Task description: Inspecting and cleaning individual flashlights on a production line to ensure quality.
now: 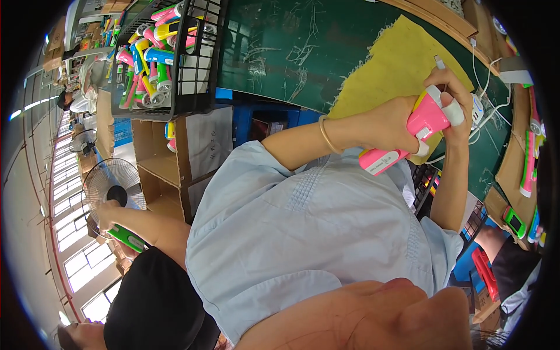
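Observation:
A pink flashlight [429,119] with yellow trim and a pale head is gripped in my left hand [389,123], tilted over the yellow cloth [379,70]. White wrapping covers that hand's thumb tip. My right hand [461,96] closes in beside the flashlight's head, its thumb wrapped in white too. Out of its fingers sticks a small USB plug [438,62]. Whether the right fingers also press on the flashlight is hard to see. The green worktable [280,46] lies under the cloth.
At left stands a black crate [185,70] full of colourful flashlights, above cardboard boxes [160,160]. White cables [484,114] and a charger lie right. More flashlights [528,163] line the right edge. One neighbour holds a green flashlight [125,238] near a fan [116,192]; another sits right.

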Available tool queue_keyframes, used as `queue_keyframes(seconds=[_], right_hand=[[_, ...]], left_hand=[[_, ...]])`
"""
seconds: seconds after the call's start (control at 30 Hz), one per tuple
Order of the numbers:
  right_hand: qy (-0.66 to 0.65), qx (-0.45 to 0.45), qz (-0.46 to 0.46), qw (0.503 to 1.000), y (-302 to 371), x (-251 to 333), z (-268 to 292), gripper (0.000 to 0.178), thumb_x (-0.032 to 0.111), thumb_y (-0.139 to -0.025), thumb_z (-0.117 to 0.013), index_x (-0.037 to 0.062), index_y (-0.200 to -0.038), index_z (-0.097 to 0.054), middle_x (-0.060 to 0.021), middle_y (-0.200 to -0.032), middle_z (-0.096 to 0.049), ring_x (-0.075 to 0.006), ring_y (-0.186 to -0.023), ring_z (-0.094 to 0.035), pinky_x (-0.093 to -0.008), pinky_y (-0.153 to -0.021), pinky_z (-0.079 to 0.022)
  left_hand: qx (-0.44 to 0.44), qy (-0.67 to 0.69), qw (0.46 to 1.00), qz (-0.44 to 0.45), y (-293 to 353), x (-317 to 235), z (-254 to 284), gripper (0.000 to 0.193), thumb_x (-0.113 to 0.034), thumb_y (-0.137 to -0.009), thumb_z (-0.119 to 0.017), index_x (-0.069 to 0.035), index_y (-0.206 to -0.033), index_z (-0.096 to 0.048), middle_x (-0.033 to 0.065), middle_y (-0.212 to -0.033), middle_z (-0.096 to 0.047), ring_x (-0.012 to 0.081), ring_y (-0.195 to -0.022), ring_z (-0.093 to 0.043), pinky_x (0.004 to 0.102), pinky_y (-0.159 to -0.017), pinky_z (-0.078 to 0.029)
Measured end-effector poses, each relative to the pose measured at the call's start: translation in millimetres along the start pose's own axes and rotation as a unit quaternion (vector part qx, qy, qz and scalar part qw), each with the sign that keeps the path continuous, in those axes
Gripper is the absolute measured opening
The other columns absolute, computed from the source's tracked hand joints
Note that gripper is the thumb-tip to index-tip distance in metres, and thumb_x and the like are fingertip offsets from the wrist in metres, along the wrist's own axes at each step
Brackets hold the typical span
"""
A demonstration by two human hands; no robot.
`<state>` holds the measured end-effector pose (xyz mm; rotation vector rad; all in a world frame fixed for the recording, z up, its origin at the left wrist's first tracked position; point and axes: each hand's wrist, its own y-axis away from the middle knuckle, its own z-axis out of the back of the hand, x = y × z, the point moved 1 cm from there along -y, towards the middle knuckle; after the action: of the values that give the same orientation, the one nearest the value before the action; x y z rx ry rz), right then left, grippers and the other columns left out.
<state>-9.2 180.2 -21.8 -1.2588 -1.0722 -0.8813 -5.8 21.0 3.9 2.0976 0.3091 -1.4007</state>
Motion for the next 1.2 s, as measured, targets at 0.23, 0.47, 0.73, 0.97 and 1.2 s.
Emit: queue_keyframes(seconds=[0.23, 0.47, 0.73, 0.97, 1.2], right_hand=[[0.081, 0.005, -0.045, 0.996, -3, 0, -2, 0.020, 0.019, -0.077, -0.049, 0.0006, -0.084, -0.052, -0.0014, -0.073, -0.046, -0.0073, -0.065, -0.043, -0.0197, -0.058, -0.032], [0.164, -0.313, -0.078, 0.932, 15, 26, 10, 0.029, 0.018, -0.090, -0.043, 0.0020, -0.112, -0.050, 0.0001, -0.069, -0.048, -0.0026, -0.056, -0.033, -0.0160, -0.048, -0.025], [-0.038, -0.177, -0.193, 0.964, 44, 26, -24, 0.023, 0.024, -0.089, -0.049, 0.0017, -0.090, -0.056, 0.0020, -0.071, -0.050, -0.0042, -0.056, -0.036, -0.0180, -0.049, -0.027], [0.357, -0.136, -0.072, 0.921, 32, 40, -35, 0.009, 0.008, -0.080, -0.056, -0.0001, -0.084, -0.055, -0.0103, -0.065, -0.049, -0.0165, -0.055, -0.047, -0.0258, -0.051, -0.037], [0.488, -0.150, -0.031, 0.859, 21, 33, -39, 0.009, 0.006, -0.076, -0.057, 0.0036, -0.085, -0.056, -0.0140, -0.068, -0.055, -0.0303, -0.059, -0.054, -0.0349, -0.051, -0.041]], left_hand=[[-0.043, -0.113, 0.992, -0.034, -4, 8, 8, 0.040, -0.006, -0.063, -0.064, 0.004, -0.094, -0.042, 0.0105, -0.073, -0.054, 0.0181, -0.062, -0.058, 0.0293, -0.056, -0.048], [-0.043, -0.077, 0.982, -0.167, -16, 13, 23, 0.052, -0.012, -0.066, -0.068, 0.002, -0.107, -0.039, 0.0086, -0.092, -0.052, 0.0137, -0.081, -0.054, 0.0263, -0.070, -0.047], [-0.137, -0.095, 0.977, -0.136, -12, 2, 26, 0.060, -0.017, -0.061, -0.073, 0.004, -0.106, -0.038, 0.0102, -0.088, -0.051, 0.0179, -0.082, -0.052, 0.0297, -0.069, -0.044], [-0.219, -0.203, 0.943, -0.143, -13, 1, 21, 0.056, -0.016, -0.059, -0.072, 0.002, -0.102, -0.040, 0.0102, -0.084, -0.052, 0.0165, -0.076, -0.053, 0.0282, -0.068, -0.044], [-0.296, -0.274, 0.898, -0.174, -21, 10, 17, 0.057, -0.016, -0.061, -0.071, 0.005, -0.101, -0.037, 0.0178, -0.089, -0.049, 0.0271, -0.081, -0.054, 0.0342, -0.068, -0.044]])
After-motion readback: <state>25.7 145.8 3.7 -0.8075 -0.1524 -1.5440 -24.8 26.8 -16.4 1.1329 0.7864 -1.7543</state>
